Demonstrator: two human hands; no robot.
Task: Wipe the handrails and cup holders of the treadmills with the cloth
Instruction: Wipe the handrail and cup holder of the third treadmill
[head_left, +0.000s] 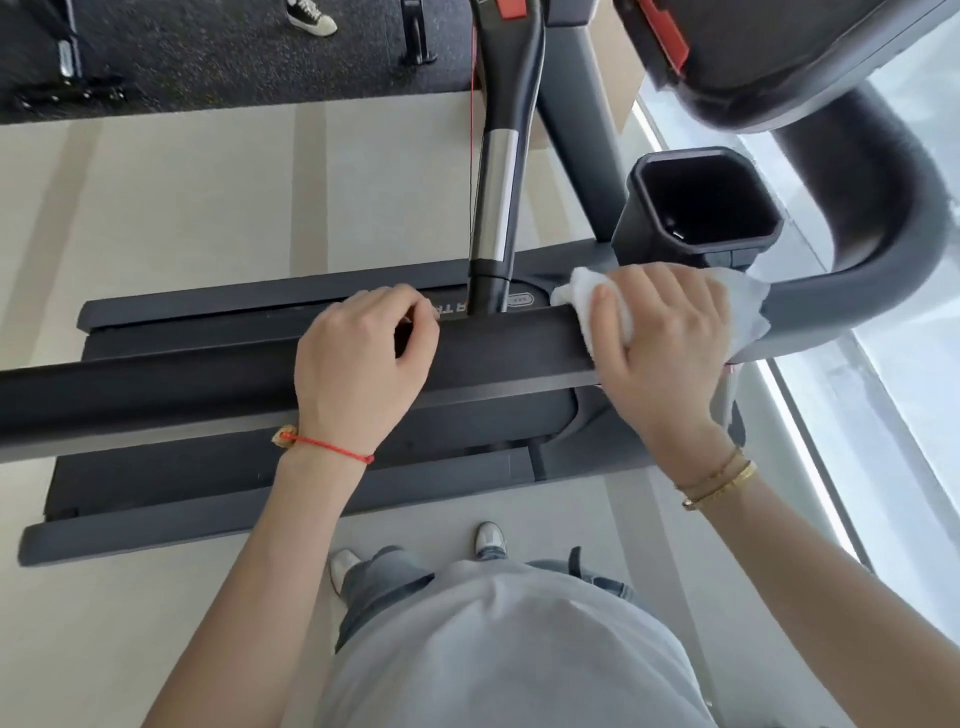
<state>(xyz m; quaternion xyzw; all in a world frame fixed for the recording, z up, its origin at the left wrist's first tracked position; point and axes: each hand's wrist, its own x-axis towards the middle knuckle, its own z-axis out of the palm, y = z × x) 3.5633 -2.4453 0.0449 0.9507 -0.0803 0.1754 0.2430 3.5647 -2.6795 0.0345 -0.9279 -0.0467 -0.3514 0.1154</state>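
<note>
White terry cloth (748, 306) is bunched over the dark handrail (509, 348) at the spot where the straight bar bends up into the thicker curved grip. The right hand (660, 332) is clamped down on it: the fingers (613, 317) curl over the far side of the rail with the cloth under them and under the palm, and the fabric spills out past the fingertips toward the console side and out past the knuckles on the window side. The thumb is hidden below the bar, so I cannot say how it lies.

The left hand (363, 353) sits on the same rail, well to the left of the cloth and apart from it. Its fingers are curled together over the top edge of the bar, holding nothing else; it touches the rail only.

Just beyond the right hand stands the black cup holder (701, 208), a deep square well, close to the cloth but not touched by it. A chrome and black upright post (493, 208) rises from the treadmill deck (208, 483) between the two hands.

A red string bracelet (327, 446) circles the left wrist, gold bangles (719, 480) the right. The person wears a pale grey shirt (509, 649), and the toes of light shoes show on the beige floor (156, 208) below.
</note>
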